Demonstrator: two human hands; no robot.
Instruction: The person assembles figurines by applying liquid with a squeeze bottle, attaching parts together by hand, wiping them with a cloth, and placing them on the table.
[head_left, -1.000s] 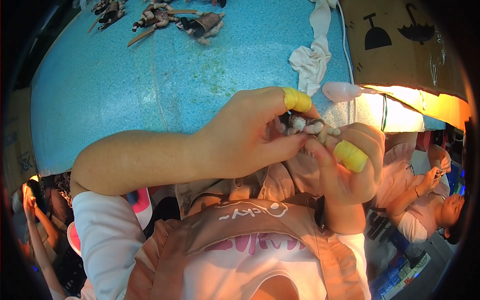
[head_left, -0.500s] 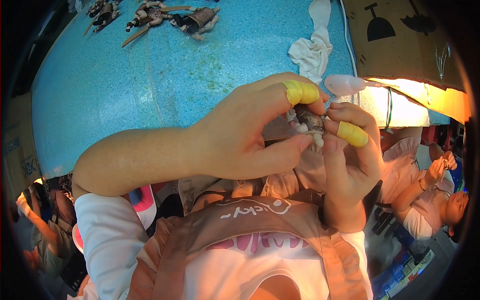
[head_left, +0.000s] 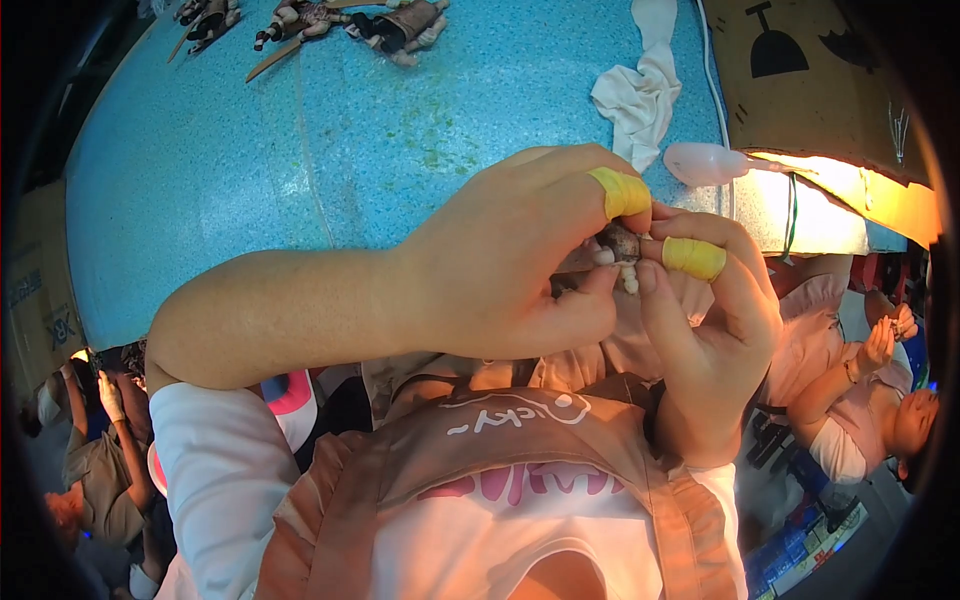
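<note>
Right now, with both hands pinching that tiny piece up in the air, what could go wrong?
1. The small piece is pinched only by fingertips of the left hand and right hand, held above the lap rather than over the blue table; a slip would probably drop it out of sight.
2. The yellow finger wraps may dull touch, so grip could loosen unnoticed.
3. The fingers hide most of the piece, so misalignment is hard to see.

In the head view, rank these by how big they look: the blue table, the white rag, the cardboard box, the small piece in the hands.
1. Blue table
2. Cardboard box
3. White rag
4. Small piece, though it is nearest the camera and partly covered by fingers.
</note>
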